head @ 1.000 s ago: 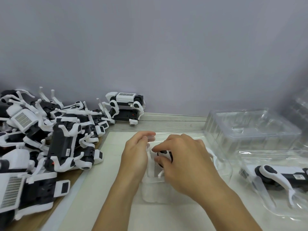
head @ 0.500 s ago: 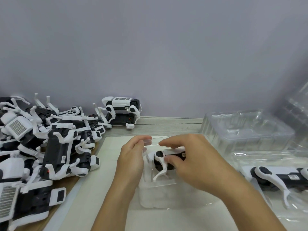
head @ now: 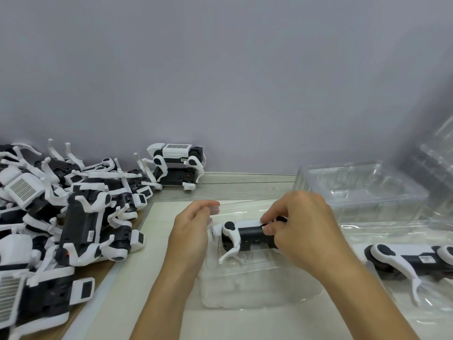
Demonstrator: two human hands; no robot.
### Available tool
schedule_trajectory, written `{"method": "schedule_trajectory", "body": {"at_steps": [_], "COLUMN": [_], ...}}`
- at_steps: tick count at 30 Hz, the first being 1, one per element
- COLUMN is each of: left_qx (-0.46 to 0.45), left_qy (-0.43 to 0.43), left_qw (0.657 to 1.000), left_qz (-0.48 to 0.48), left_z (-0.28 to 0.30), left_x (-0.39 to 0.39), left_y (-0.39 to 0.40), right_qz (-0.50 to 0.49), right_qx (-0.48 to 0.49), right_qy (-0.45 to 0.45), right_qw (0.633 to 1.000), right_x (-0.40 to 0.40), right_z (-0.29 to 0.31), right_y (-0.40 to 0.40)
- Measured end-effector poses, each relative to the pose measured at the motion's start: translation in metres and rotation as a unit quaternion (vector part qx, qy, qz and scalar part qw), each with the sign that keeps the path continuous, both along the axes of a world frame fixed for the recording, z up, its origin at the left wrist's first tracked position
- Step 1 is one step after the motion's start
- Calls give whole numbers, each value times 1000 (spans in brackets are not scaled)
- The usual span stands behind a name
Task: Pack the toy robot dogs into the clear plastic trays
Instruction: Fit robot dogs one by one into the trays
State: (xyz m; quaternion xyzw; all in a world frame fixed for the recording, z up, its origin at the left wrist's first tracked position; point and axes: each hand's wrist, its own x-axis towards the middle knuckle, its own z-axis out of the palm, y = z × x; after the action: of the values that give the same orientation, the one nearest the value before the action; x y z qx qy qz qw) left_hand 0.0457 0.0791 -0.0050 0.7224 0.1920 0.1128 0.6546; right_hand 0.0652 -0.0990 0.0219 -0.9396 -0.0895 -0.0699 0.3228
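Right hand (head: 304,231), fingers curled round the toy robot dog (head: 247,238), has lowered it further into the clear tray (head: 245,285); left hand (head: 193,229) still pinches the tray's 9 o'clock edge.

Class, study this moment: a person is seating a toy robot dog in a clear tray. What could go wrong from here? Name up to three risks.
1. The toy robot dog has a thin white leg sticking out below its body; pressed down misaligned, it might catch on the clear tray.
2. The left hand holds only the tray's edge, so the light tray could shift under the right hand.
3. The pile of dogs lies close and could snag an elbow.
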Motion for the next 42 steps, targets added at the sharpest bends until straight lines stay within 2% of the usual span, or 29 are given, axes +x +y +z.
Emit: {"method": "schedule_trajectory", "body": {"at_steps": [4,9,12,16,24,32,35,38,42], "left_qx": [15,16,46,56,27,77,95,155,177], "left_qy": [7,46,51,13,-120,-186,-169,-100,-27], "left_qw": [1000,999,998,998,992,979,980,979,979], "left_qz": [-18,-12,-13,1,22,-9,-43,-86,-100], "left_z": [1,1,1,2,17,23,23,20,20], "left_x": [-2,-4,-4,-4,-12,-17,-18,-18,-16], "left_y": [0,0,1,3,15,15,17,18,19], "right_qz": [2,31,40,33,48,66,58,47,39], "right_qx": [-16,27,61,73,111,126,117,97,92], "right_qy": [1,19,2,-36,-28,-7,-14,-13,9], "right_qw": [1000,999,997,996,992,990,991,994,995], "right_x": [0,2,3,5,4,0,0,0,1], "right_z": [0,1,1,3,2,1,1,0,-2], "right_y": [1,-7,-10,-12,-9,-1,-2,-1,1]}}
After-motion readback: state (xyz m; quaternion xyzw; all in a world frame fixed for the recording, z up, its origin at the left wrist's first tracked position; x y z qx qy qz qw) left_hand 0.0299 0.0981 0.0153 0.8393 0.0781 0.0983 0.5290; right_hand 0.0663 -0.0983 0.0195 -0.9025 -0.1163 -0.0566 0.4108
